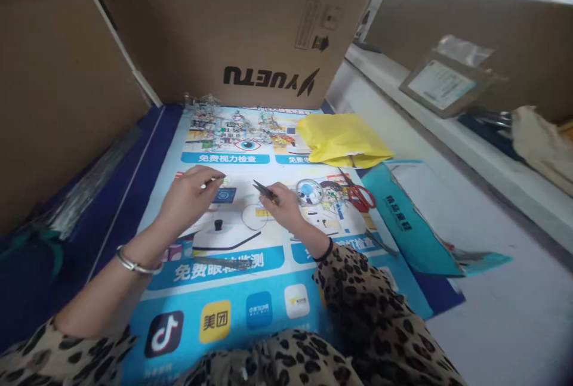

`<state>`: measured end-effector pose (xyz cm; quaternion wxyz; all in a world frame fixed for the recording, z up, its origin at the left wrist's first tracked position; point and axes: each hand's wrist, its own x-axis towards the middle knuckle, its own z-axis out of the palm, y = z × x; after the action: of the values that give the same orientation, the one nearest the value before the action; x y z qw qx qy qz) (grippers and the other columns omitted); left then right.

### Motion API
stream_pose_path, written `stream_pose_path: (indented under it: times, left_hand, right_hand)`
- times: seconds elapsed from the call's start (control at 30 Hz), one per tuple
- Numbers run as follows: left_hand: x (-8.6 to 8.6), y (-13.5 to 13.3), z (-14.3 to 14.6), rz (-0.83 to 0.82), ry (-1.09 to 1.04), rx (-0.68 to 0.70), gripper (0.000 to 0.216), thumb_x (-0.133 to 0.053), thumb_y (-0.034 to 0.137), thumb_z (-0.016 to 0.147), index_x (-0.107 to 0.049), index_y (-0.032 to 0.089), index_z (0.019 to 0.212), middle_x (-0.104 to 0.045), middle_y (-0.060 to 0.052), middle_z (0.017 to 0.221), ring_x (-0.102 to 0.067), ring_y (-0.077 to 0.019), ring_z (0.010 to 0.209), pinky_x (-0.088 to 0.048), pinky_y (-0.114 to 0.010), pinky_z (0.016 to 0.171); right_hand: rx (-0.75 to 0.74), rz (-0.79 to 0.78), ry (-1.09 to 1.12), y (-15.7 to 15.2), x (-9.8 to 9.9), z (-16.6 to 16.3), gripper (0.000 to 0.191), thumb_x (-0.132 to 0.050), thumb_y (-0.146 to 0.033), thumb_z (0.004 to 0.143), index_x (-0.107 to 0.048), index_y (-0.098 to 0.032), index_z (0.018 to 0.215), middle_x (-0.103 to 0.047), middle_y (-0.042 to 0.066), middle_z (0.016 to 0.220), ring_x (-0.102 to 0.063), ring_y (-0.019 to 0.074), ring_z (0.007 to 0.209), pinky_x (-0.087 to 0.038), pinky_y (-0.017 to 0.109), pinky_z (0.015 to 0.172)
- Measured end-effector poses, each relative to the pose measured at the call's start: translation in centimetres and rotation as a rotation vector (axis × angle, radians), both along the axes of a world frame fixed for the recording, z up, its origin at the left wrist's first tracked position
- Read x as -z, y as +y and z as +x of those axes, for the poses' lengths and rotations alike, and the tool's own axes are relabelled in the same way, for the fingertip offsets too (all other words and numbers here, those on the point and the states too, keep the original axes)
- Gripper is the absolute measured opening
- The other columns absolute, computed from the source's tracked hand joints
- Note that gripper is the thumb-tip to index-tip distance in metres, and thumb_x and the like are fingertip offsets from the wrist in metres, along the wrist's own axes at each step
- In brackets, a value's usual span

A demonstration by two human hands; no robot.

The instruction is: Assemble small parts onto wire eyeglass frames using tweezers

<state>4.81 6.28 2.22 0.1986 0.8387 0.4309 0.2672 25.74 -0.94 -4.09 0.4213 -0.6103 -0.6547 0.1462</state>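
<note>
My left hand [190, 198] hovers over the printed sheet, its thumb and fingertips pinched together. Whatever is in that pinch, if anything, is too small to make out. Small dark-tipped needle-nose pliers [264, 189] are held in my right hand [283, 207], their points toward my left hand and apart from it. Just below the pliers a thin wire loop [255, 217] shows against the sheet. A round spool-like ring [308, 192] lies to the right of my right hand, beside a small tangle of fine pieces [333, 193].
Red-handled scissors [360, 197] lie right of the tangle, below a yellow bag [342, 138]. A torn teal package [403, 219] rests at the right edge. Wiry, shiny pieces [237, 126] cover the sheet's far end. Cardboard walls [215, 22] stand behind and left.
</note>
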Motion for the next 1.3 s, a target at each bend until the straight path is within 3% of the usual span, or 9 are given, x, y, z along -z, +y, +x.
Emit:
stream_pose_path:
  times: [0.17, 0.33, 0.43, 0.57, 0.73, 0.93, 1.07, 1.3]
  left_hand:
    - [-3.5, 1.2, -3.5, 0.137, 0.205, -0.036, 0.031, -0.039, 0.036, 0.085, -0.062, 0.022, 0.101, -0.061, -0.002, 0.105, -0.056, -0.0218, 0.098, -0.04, -0.031, 0.086]
    - [-5.2, 2.1, -6.9, 0.106, 0.405, -0.085, 0.035, -0.042, 0.036, 0.084, -0.06, 0.02, 0.108, -0.061, -0.005, 0.109, -0.056, -0.0259, 0.097, -0.04, -0.037, 0.086]
    - [-5.4, 2.3, -7.8, 0.082, 0.436, -0.022, 0.036, -0.043, 0.034, 0.083, -0.058, 0.021, 0.113, -0.061, -0.005, 0.111, -0.056, -0.0267, 0.1, -0.039, -0.038, 0.088]
    - [-4.1, 2.6, -7.2, -0.008, 0.44, 0.151, 0.036, -0.045, 0.033, 0.08, -0.06, 0.022, 0.111, -0.061, -0.006, 0.113, -0.056, -0.0258, 0.102, -0.039, -0.035, 0.088]
    - [-1.8, 3.3, -6.0, -0.071, 0.453, 0.253, 0.044, -0.053, 0.029, 0.075, -0.055, 0.023, 0.119, -0.056, -0.005, 0.123, -0.049, -0.024, 0.113, -0.035, -0.032, 0.096]
    - [0.5, 4.1, -5.4, -0.032, 0.521, 0.288, 0.057, -0.053, 0.041, 0.078, -0.044, 0.02, 0.13, -0.042, -0.009, 0.137, -0.038, -0.0237, 0.125, -0.03, -0.034, 0.102]
    - [2.0, 3.8, -4.1, -0.013, 0.513, 0.3, 0.064, -0.048, 0.053, 0.079, -0.031, 0.029, 0.137, -0.022, -0.005, 0.148, -0.022, -0.0251, 0.134, -0.022, -0.043, 0.105]
    - [4.7, 3.3, -2.2, 0.045, 0.547, 0.357, 0.06, -0.035, 0.057, 0.084, -0.029, 0.031, 0.137, -0.021, -0.005, 0.148, -0.014, -0.0256, 0.136, -0.014, -0.047, 0.106]
  right_hand:
    - [-0.044, 0.043, -0.005, -0.3, 0.0, 0.2, 0.01, -0.056, -0.028, 0.077, -0.06, -0.02, 0.081, -0.057, 0.003, 0.075, -0.054, 0.0158, 0.075, -0.043, 0.029, 0.069]
    - [-0.33, 0.107, -0.111, -0.4, 0.3, 0.3, 0.023, -0.057, -0.031, 0.079, -0.06, -0.022, 0.1, -0.064, 0.008, 0.101, -0.054, 0.0197, 0.097, -0.042, 0.038, 0.085]
    - [-0.471, 0.059, -0.235, -0.4, 0.5, 0.3, 0.024, -0.059, -0.032, 0.079, -0.061, -0.024, 0.101, -0.063, 0.007, 0.108, -0.052, 0.0208, 0.102, -0.04, 0.041, 0.089]
    - [-0.468, -0.012, -0.379, -0.8, 0.4, 0.0, 0.022, -0.058, -0.032, 0.08, -0.063, -0.024, 0.1, -0.062, 0.007, 0.112, -0.051, 0.0221, 0.104, -0.039, 0.041, 0.089]
    - [-0.288, -0.01, -0.448, -0.9, 0.5, -0.3, 0.025, -0.056, -0.029, 0.081, -0.061, -0.022, 0.104, -0.063, 0.008, 0.109, -0.05, 0.0239, 0.101, -0.039, 0.04, 0.084]
    - [-0.042, -0.006, -0.402, -0.6, 0.7, 0.3, 0.019, -0.056, -0.028, 0.08, -0.061, -0.019, 0.097, -0.066, 0.006, 0.096, -0.053, 0.0236, 0.091, -0.041, 0.038, 0.079]
    - [-0.008, 0.09, -0.298, -0.5, 1.0, 0.6, 0.017, -0.053, -0.029, 0.081, -0.06, -0.019, 0.094, -0.066, 0.006, 0.091, -0.055, 0.0213, 0.088, -0.043, 0.036, 0.079]
    - [0.019, 0.115, -0.239, -0.4, 1.0, 0.8, 0.016, -0.054, -0.03, 0.081, -0.061, -0.019, 0.09, -0.065, 0.006, 0.087, -0.057, 0.0208, 0.085, -0.045, 0.036, 0.077]
